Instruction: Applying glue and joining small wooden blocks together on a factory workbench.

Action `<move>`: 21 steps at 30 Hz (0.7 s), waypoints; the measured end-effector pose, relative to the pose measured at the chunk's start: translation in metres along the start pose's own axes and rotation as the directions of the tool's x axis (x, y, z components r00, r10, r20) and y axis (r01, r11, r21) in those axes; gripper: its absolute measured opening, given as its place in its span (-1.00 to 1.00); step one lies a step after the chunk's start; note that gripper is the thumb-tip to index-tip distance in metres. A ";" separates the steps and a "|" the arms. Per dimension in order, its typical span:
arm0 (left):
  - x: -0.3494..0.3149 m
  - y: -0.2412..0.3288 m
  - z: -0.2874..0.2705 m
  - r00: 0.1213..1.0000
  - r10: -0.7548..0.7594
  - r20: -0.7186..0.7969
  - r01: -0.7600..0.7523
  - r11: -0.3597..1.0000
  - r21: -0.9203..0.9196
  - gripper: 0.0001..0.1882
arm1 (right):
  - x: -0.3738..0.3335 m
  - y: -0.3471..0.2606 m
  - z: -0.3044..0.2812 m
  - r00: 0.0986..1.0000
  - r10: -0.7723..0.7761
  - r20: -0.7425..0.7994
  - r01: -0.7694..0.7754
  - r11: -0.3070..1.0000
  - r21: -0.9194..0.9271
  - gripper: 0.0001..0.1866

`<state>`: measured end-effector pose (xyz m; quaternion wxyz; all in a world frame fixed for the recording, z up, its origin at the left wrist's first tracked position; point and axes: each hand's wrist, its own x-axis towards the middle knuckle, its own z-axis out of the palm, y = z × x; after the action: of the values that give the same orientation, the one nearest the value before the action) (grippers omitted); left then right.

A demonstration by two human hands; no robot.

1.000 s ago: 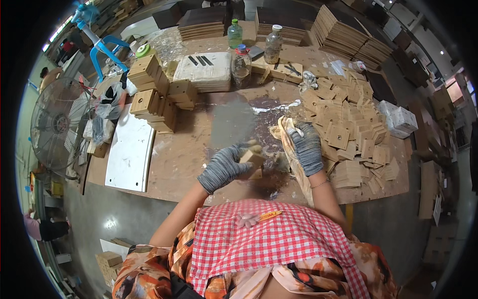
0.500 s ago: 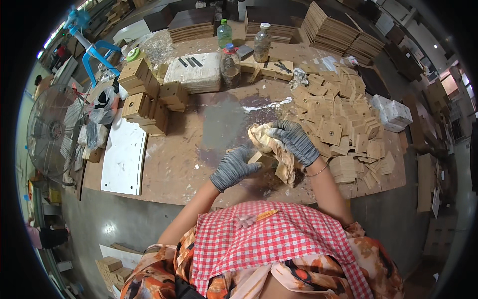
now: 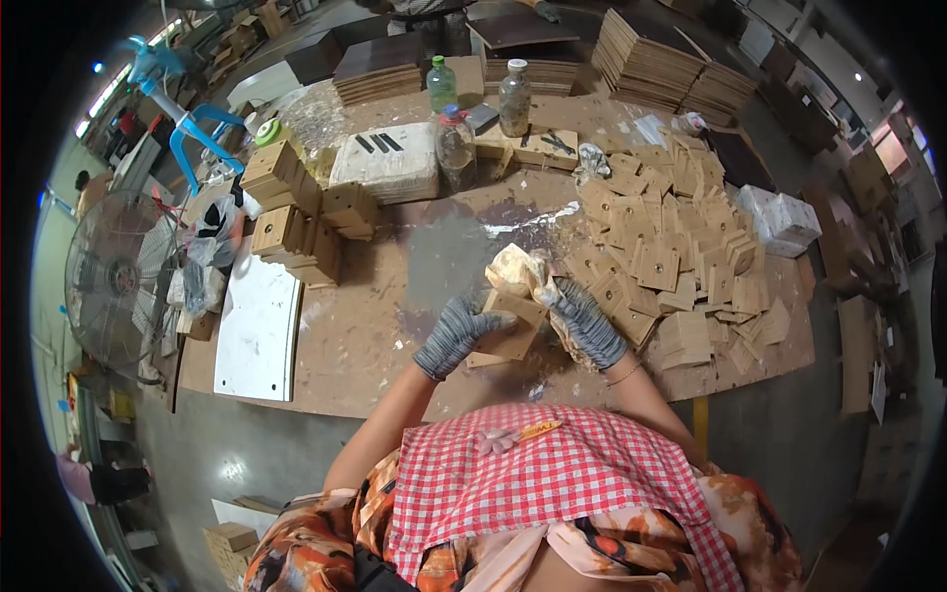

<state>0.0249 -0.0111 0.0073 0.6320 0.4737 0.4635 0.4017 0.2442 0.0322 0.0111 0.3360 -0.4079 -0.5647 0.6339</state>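
My left hand, in a grey knit glove, grips a small flat wooden block by its left side, thumb over the top. A crumpled cream rag is bunched in my gloved right hand, part of it hanging down beside the wrist. The rag lies against the far edge of the block. Right of my hands spreads a heap of similar wooden blocks, several with a round hole. Neat stacks of such blocks stand at the left.
On the worktable stand a green-capped bottle, a white-capped bottle, a blue-capped bottle and a white wrapped package. A white board and a fan are at left. Another person is beyond the stacked panels.
The block in my left hand has turned, showing its broad face. My right hand has moved lower with the rag. Another person has come into sight at the far side.
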 end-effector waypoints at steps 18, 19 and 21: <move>0.006 0.015 0.015 0.972 0.065 -0.225 0.169 0.468 0.868 -0.51 | 0.020 0.016 0.047 0.815 -0.578 -0.043 0.345 0.543 -0.766 -0.61; 0.007 0.003 0.011 0.966 0.114 -0.230 0.148 0.485 0.862 -0.48 | 0.018 0.017 0.042 0.856 -0.503 -0.121 0.318 0.697 -0.643 -0.61; 0.007 -0.013 0.003 0.963 0.112 -0.244 0.161 0.486 0.859 -0.46 | 0.022 0.011 0.032 0.888 -0.427 -0.168 0.264 0.774 -0.575 -0.61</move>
<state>0.0302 -0.0084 -0.0067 0.2413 0.6629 0.6900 0.1620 0.2056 0.0363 -0.0016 0.3986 -0.4613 -0.7296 0.3097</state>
